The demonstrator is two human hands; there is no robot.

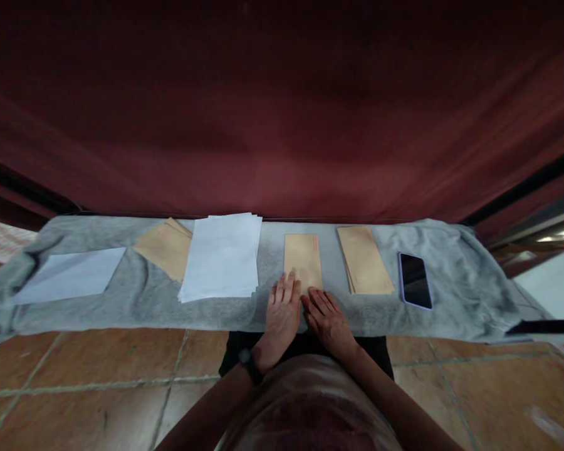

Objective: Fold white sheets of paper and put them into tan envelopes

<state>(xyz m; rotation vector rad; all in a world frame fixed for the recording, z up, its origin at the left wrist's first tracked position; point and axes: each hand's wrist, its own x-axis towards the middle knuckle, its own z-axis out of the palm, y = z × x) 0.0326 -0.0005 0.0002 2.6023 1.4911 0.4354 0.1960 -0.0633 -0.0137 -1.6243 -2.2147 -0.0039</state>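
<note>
- 1 brown kraft envelope point(302, 254) lay lengthwise in front of the person, on the grey fleece cloth point(272, 250) that covered the desk; its near end was under the fingers.
- The left hand point(282, 313) rested flat and palm-down, fingers long and close together, tips over the envelope's lower left part; it gripped nothing visible.
- The right hand point(329, 326) also lay palm-down, fingers straight and only slightly parted, at the lower right corner; whether any finger reached under the edge could not be told.
- With 2 hands laid across the near end, the envelope was probably being kept flat and square to the body; the soft cloth likely let paper slide.
- A neat stack of kraft envelopes point(364, 260) stood apart to the right, and a phone in a lilac case point(415, 280) lay beyond it, its screen dark.
- To the left were a pile of white paper sheets point(220, 257), fanned kraft envelopes point(163, 247) against its edge and a folded-looking white sheet point(73, 274), all seemingly spread within easy reach.
- Red print marked the central envelope's upper right, too small to read; no brand was legible, and the white sheets looked unprinted.
</note>
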